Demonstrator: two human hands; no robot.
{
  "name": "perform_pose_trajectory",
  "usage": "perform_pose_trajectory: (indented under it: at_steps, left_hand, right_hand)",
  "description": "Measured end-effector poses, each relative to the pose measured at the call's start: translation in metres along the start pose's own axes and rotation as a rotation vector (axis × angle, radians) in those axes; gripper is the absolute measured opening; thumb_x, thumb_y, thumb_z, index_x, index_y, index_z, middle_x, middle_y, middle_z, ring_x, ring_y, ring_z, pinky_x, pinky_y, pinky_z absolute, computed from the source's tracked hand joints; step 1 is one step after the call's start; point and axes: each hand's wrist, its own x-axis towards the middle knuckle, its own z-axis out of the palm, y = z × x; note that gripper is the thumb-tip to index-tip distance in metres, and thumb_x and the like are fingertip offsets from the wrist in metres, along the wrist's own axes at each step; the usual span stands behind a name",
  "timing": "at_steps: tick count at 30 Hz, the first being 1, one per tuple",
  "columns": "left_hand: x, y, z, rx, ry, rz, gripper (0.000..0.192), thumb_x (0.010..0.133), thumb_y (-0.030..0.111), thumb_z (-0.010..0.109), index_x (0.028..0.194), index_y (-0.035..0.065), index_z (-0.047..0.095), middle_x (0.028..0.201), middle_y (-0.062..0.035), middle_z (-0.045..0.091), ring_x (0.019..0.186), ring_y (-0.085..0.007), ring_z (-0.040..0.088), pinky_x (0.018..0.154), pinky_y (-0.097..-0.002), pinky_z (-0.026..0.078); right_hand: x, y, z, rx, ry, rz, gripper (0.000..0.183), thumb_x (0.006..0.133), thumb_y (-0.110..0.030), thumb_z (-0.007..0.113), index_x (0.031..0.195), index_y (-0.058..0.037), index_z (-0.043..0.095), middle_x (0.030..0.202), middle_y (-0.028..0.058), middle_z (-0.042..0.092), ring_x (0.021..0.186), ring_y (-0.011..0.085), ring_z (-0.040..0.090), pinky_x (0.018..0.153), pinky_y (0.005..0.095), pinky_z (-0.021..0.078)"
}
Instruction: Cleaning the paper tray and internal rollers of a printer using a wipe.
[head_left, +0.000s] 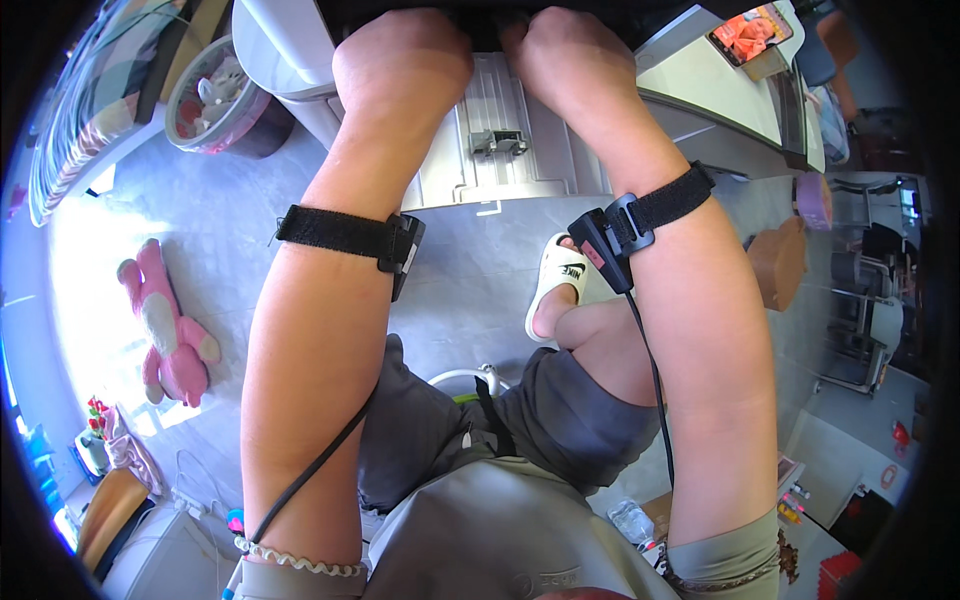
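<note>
My left hand (401, 49) and my right hand (574, 52) are side by side at the top rim, both wrists bent away from me. Their fingers fall in dark shadow, so what they touch or grip is hidden. Between and below them extends a pale plastic tray-like part (442, 176) with ridges. A small dark latch-like fitting (499, 141) sits in its central channel. Each forearm wears a black strap (337, 231) with a small black device; a second such device (602, 244) is on the right forearm. Cables run back from both.
At left, a lined waste bin (259, 124) stands beside a bed with patterned cloth (105, 97). A pink plush toy (172, 330) lies on the grey tiled floor (465, 277). At upper right, a phone (750, 34) with a lit screen rests on a white surface (720, 82).
</note>
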Motion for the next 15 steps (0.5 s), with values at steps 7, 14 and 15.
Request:
perform_pose_trajectory:
  at_steps: [7, 14, 15]
  left_hand:
    - [0.001, 0.0, -0.002, 0.034, -0.022, 0.011, 0.04, 0.102, 0.039, 0.048, 0.101, 0.0141, 0.079, 0.102, -0.0152, 0.076, 0.095, -0.0343, 0.074, 0.079, -0.0462, 0.06]
    - [0.001, -0.003, 0.0, 0.036, -0.038, 0.013, 0.04, 0.102, 0.039, 0.047, 0.103, 0.015, 0.079, 0.101, -0.0157, 0.076, 0.095, -0.0347, 0.074, 0.079, -0.047, 0.06]
    - [0.0, -0.002, -0.001, 0.018, -0.031, 0.022, 0.041, 0.102, 0.04, 0.047, 0.103, 0.0148, 0.079, 0.1, -0.0163, 0.076, 0.094, -0.0355, 0.074, 0.079, -0.0472, 0.06]
  right_hand:
    - [-0.002, -0.006, -0.005, 0.039, -0.021, 0.048, 0.049, 0.1, -0.041, 0.054, 0.088, 0.0005, 0.078, 0.092, 0.0266, 0.073, 0.094, 0.0418, 0.073, 0.086, 0.0495, 0.0576]
    - [-0.004, -0.01, -0.012, 0.002, -0.059, 0.063, 0.05, 0.101, -0.042, 0.052, 0.087, -0.0014, 0.077, 0.092, 0.0267, 0.073, 0.093, 0.0424, 0.072, 0.086, 0.0501, 0.057]
    - [-0.004, -0.011, -0.015, -0.011, -0.084, 0.06, 0.051, 0.101, -0.043, 0.051, 0.088, -0.0015, 0.077, 0.092, 0.0262, 0.073, 0.093, 0.0425, 0.072, 0.087, 0.0503, 0.0568]
